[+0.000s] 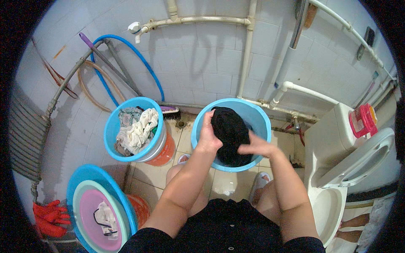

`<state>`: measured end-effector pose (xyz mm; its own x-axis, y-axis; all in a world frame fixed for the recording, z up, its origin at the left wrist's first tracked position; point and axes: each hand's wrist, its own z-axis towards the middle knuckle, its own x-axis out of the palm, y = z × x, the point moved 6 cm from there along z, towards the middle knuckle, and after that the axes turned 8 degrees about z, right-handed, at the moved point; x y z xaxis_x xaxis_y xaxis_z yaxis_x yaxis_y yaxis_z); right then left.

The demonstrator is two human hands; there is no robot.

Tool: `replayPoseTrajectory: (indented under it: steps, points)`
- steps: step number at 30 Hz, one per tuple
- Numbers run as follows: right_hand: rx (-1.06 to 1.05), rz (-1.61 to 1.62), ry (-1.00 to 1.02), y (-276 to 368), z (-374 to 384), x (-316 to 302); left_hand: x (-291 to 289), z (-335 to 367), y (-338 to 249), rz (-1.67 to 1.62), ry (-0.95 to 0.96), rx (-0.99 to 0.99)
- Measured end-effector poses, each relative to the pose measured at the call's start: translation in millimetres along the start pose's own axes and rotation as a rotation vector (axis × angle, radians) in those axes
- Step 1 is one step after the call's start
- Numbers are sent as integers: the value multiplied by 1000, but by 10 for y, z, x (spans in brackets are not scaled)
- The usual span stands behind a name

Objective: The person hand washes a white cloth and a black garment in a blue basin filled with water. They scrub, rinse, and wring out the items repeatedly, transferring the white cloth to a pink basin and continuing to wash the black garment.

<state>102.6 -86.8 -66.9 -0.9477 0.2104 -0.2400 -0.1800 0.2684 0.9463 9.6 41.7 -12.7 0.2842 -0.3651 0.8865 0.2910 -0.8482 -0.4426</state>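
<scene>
A bundled black cloth (230, 133) is between my two hands, above and partly inside a light blue basin (263, 126) on the floor in front of me. My left hand (207, 137) grips the cloth's left side, with its fingers pointing up along the edge. On the right side, my right hand (258, 145) is against the cloth, slightly smeared by motion, and its fingertips partly hide behind the fabric. The folds are too dark to tell what kind of garment it is. Most of the basin's inside is hidden by the cloth.
Left of the basin, a bucket (162, 152) bears a blue basin (110, 143) of light clothes (141, 130). Nearer stand stacked basins (78, 177) and red gloves (50, 217). A toilet (327, 147) is at the right; a brush (171, 111) lies by the wall, below a tap (137, 31).
</scene>
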Motion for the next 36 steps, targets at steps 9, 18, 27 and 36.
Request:
replayPoseTrajectory:
  steps: [9,18,27,36]
  points:
    - [140,552,-338,218,-199,24,-18,-47,-520,36,10,147]
    - [-429,976,-581,985,-524,-522,-271,5,464,268,74,-310]
    - [-418,-401,-474,1297,-422,585,-125,46,451,345,-2,-144]
    - [-194,-82,-869,802,-263,-126,-292,112,774,145,-247,-157]
